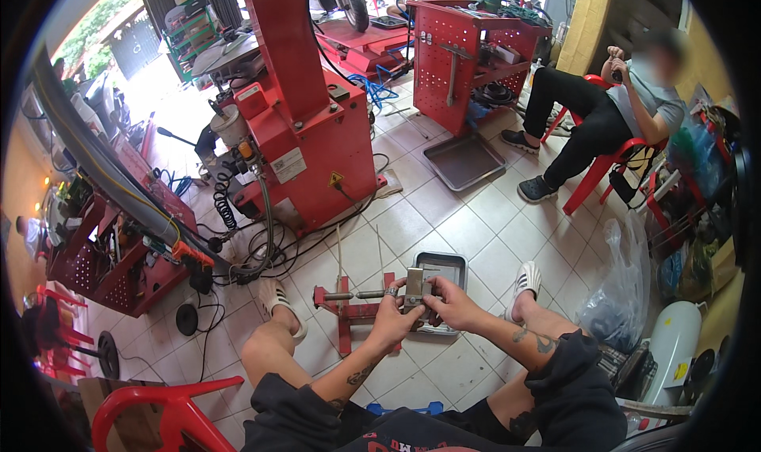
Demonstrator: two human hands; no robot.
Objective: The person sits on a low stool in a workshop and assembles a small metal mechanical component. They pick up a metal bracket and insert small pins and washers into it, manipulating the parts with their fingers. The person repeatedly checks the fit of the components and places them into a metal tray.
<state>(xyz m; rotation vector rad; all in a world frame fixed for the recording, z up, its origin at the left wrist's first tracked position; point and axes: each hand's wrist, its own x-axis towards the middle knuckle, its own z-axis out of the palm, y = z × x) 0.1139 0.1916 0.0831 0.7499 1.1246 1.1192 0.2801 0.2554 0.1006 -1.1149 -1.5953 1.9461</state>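
Between my knees, my left hand (395, 319) and my right hand (450, 303) both grip a small grey metal block-shaped part (414, 281). Its exact kind is not clear. Fingers and thumbs close round its two sides, and its upper end stands up between them. Just left of it, a red metal stand (344, 325) rests on the tiled floor. A grey metal rod (339, 296) lies across the stand's top and reaches toward my left fingers; whether it touches them I cannot tell. Below my hands sits a shallow metal tray (456, 260), partly covered by them.
A red machine with a tall column (317, 159) stands ahead, hoses and cables around its base. Beyond are another tray (468, 184) and a red tool cart (444, 80). At right, a person sits on a red chair (602, 175), near a plastic bag (614, 293) and a white tank (674, 349).
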